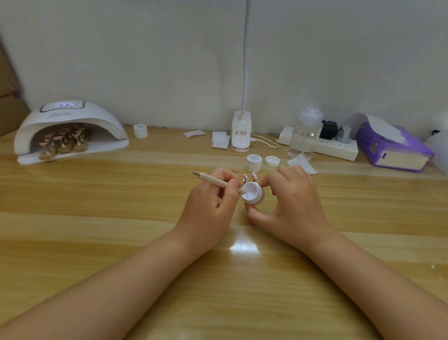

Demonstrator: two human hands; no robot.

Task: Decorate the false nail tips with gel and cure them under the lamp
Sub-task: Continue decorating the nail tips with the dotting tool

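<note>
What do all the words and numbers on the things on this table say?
"SUN": seems to be printed on the white arched curing lamp; the rest is blurred.
Lit display on top of the lamp: glowing, digits unreadable.
Lid of the closed small white gel jar: script too small to read.
Small white jar by the lamp: unreadable.
Label on the white clip base of the desk lamp: blurred.
</note>
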